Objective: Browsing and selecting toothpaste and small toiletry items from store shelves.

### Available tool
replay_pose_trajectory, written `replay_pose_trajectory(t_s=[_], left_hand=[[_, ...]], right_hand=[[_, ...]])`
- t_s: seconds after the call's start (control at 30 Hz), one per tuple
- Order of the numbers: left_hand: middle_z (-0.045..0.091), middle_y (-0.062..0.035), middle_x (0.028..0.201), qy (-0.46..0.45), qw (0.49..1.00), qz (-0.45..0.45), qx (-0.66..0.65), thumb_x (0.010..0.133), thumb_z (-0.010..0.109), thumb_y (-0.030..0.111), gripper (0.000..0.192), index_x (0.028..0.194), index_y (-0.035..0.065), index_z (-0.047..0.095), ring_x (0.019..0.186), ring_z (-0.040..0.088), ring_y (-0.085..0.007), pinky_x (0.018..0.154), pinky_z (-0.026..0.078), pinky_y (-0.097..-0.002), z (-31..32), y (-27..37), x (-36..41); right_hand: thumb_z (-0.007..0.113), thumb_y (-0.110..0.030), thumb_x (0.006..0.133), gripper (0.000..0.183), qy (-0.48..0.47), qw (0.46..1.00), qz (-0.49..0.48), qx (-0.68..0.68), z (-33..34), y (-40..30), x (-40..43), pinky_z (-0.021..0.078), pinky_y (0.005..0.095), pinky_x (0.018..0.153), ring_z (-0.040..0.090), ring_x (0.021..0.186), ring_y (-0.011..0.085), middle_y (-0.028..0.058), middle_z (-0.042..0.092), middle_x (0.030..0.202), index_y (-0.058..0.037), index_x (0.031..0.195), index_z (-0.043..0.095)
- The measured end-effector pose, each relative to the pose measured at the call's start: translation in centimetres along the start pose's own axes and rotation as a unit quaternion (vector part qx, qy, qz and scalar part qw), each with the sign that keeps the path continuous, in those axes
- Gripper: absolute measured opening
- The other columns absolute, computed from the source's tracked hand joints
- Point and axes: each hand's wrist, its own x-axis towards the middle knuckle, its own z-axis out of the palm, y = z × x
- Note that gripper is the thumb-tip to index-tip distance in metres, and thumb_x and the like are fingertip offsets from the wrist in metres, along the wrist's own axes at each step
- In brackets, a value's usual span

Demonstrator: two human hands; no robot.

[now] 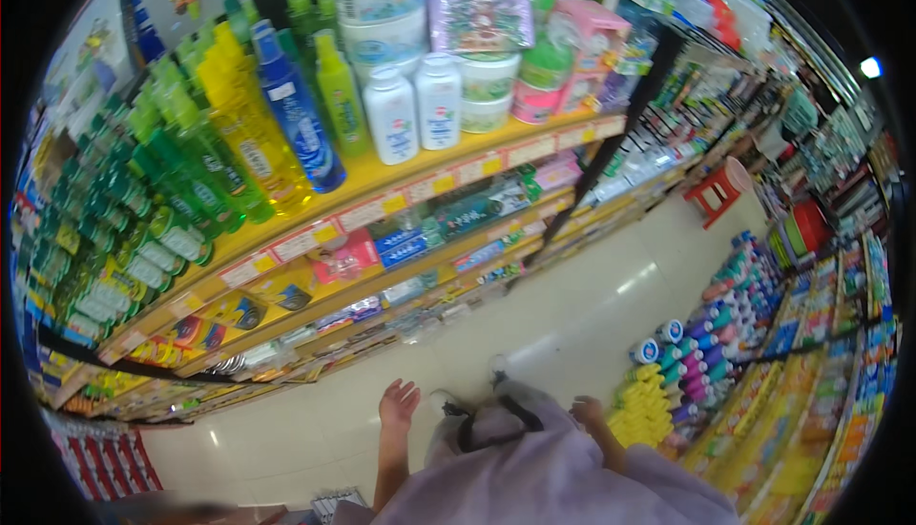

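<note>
My left hand [399, 405] hangs over the tiled floor with its fingers spread a little and nothing in it. On the other side of my body, my right hand [588, 410] is loosely bent beside stacked yellow bottles [642, 407] and looks empty. Before me runs a yellow store shelf [458, 154]. It carries green pump bottles [215, 174], yellow bottles [261, 146], a blue spray bottle [300, 121] and a lime-green bottle [343, 99]. Two white bottles [391, 116] stand at its front edge, near stacked white tubs [379, 6]. Neither hand touches the shelf.
Colourful bottles [698, 368] stand on the floor along the right-hand shelves [780, 425]. Farther down the aisle [615, 275] is a red stool [717, 192], with stacked basins [798, 233] nearby. Boxed goods [404, 246] fill the lower shelves. Red-and-white packs [107, 460] sit at lower left.
</note>
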Motion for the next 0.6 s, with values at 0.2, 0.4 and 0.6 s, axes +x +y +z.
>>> replay_pose_trajectory(t_s=[0.2,0.4,0.6], left_hand=[[0.059,-0.0217,0.123,-0.018,0.999,-0.013,0.030,0.095,0.049,0.022,0.038,0.130,0.0049,0.047,0.104,0.063,-0.0365,0.087,0.057,-0.0426,4.4,-0.2,1.4],[0.061,-0.0214,0.118,-0.027,0.995,0.003,0.100,0.095,0.050,0.020,0.038,0.130,0.0048,0.049,0.098,0.066,-0.0357,0.083,0.058,-0.0418,9.1,-2.0,-1.6],[0.068,-0.0130,0.109,-0.056,0.937,0.161,0.303,0.096,0.055,0.017,0.030,0.123,0.0040,0.058,0.091,0.069,-0.0247,0.076,0.058,-0.0351,20.3,-1.7,-4.9]], right_hand=[[0.056,0.000,0.081,0.040,-0.025,0.949,-0.266,-0.167,-7.8,13.5,2.3,0.0544,0.0355,0.052,0.065,0.057,0.0184,0.0123,0.067,0.073,0.0015,0.121,0.060],[0.054,0.000,0.083,0.041,0.053,0.930,-0.250,-0.264,-9.4,16.1,3.3,0.0547,0.0340,0.054,0.066,0.062,0.0183,0.0117,0.067,0.075,0.0002,0.124,0.058],[0.056,0.002,0.072,0.047,0.154,0.959,-0.071,-0.225,-9.8,7.1,4.6,0.0516,0.0345,0.049,0.062,0.051,0.0218,0.0166,0.066,0.072,-0.0014,0.119,0.065]])
